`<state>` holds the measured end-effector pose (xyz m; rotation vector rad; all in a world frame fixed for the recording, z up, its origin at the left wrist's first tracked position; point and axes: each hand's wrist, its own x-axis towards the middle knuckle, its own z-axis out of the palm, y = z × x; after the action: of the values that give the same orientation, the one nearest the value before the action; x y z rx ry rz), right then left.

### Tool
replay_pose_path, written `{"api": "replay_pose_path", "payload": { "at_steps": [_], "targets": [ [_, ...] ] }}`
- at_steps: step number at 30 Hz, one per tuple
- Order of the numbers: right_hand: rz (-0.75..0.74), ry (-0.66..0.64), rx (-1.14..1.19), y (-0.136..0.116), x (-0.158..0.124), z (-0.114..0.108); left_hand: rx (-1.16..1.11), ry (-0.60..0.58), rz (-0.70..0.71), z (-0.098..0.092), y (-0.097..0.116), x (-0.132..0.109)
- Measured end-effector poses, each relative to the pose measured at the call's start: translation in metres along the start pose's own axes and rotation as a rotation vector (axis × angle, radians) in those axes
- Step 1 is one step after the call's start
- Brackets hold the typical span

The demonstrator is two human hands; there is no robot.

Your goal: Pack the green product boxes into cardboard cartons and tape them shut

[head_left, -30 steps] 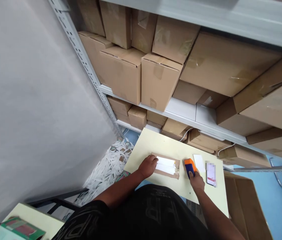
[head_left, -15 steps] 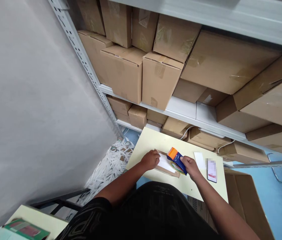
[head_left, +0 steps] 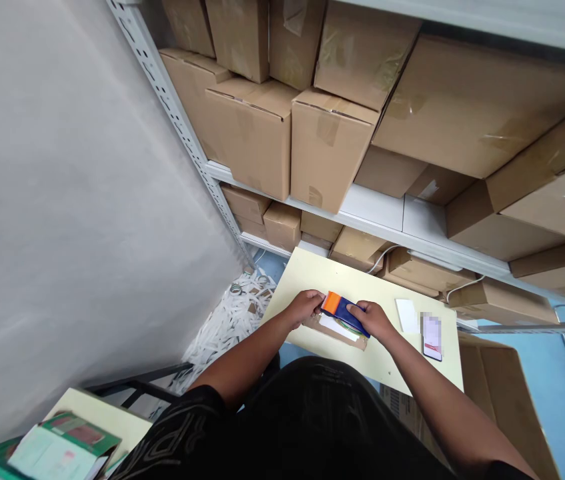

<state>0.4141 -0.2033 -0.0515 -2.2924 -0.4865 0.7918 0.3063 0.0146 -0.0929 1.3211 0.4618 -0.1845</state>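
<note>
A flat brown parcel (head_left: 337,332) with a white label lies on a small pale yellow table (head_left: 357,283). My left hand (head_left: 305,305) rests on the parcel's left end, fingers curled over it. My right hand (head_left: 373,319) grips a blue and orange tape dispenser (head_left: 341,308), which lies across the top of the parcel with its orange end close to my left hand.
A white card (head_left: 406,315) and a phone (head_left: 432,337) lie on the table's right side. Metal shelving full of cardboard boxes (head_left: 329,143) stands behind. Paper strips (head_left: 227,320) litter the floor at left. An open carton (head_left: 507,393) stands at right. Green booklets (head_left: 57,447) lie at lower left.
My right hand lifted the tape dispenser from the table beside the parcel and carried it left onto the parcel, up to my left hand. The view has shifted slightly.
</note>
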Motion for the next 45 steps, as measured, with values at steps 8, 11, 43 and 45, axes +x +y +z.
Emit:
{"api": "replay_pose_path", "payload": {
  "at_steps": [8, 11, 43, 45],
  "targets": [
    [-0.068, -0.010, -0.280, -0.013, 0.000, 0.011, 0.211, 0.140, 0.020, -0.007, -0.036, 0.006],
    [-0.050, -0.028, -0.383, -0.016, -0.001, 0.005, 0.338, 0.241, 0.076, -0.024, -0.046, 0.010],
    [0.154, -0.203, -0.653, -0.013, 0.004, -0.014, 1.297, -0.119, 0.584, -0.038, -0.070, 0.023],
    [0.124, -0.210, -0.635, -0.004, 0.000, -0.019, 1.299, -0.114, 0.580, -0.039, -0.068, 0.023]
  ]
}}
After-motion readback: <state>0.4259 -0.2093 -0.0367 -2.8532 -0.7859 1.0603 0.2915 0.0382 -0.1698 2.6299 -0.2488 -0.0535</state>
